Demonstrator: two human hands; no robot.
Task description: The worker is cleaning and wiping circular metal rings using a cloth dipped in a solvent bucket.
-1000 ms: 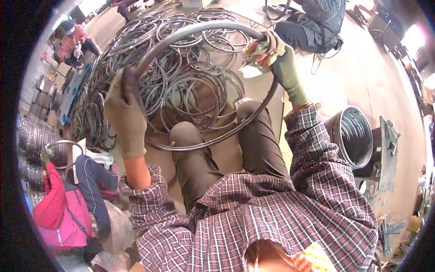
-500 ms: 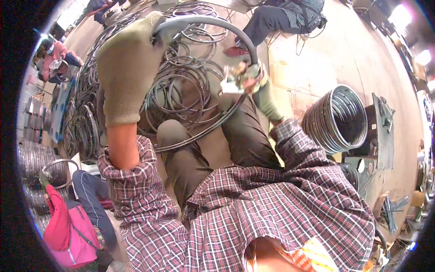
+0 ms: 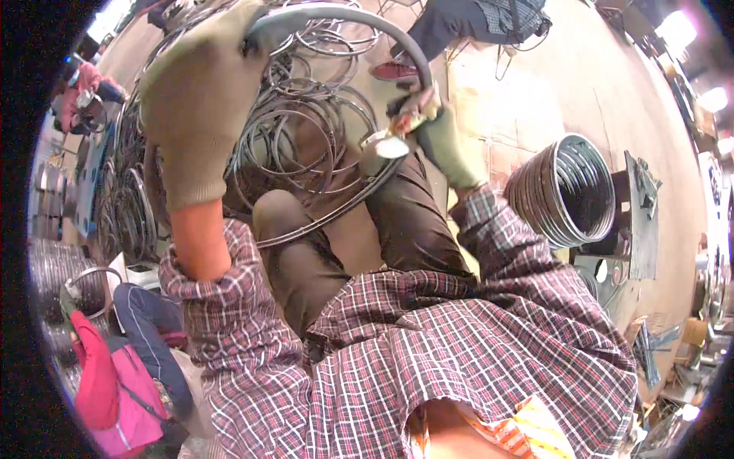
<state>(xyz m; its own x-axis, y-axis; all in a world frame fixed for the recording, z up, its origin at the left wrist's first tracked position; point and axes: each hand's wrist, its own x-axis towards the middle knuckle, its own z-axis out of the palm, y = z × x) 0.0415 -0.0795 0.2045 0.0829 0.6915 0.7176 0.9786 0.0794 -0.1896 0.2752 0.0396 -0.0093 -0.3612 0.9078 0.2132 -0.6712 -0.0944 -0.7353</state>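
A grey metal hoop, which looks like a wheel rim (image 3: pixel 414 52), stands tilted above my knees. Its lower side passes across my thighs. My left hand (image 3: pixel 200 111), in an olive knit glove, is closed round the hoop's upper left part. On the right side, my gloved right hand (image 3: pixel 453 147) is closed over a crumpled multicoloured cloth (image 3: pixel 407 122) pressed against the hoop. A pale, round patch shows at the cloth's lower end; I cannot tell what it is. The glove and cloth hide that part of the hoop.
Loose hoops (image 3: pixel 306 115) lie heaped on the floor beyond my knees. A stack of hoops (image 3: pixel 527 195) lies on its side at my right, beside a dark stand (image 3: pixel 641 222). A person in pink (image 3: pixel 126 382) sits at my left; another person's legs (image 3: pixel 443 30) are ahead.
My left hand has shifted a little left with the hoop. My right hand and the cloth have moved slightly up and turned against the hoop. The whole view has shifted slightly.
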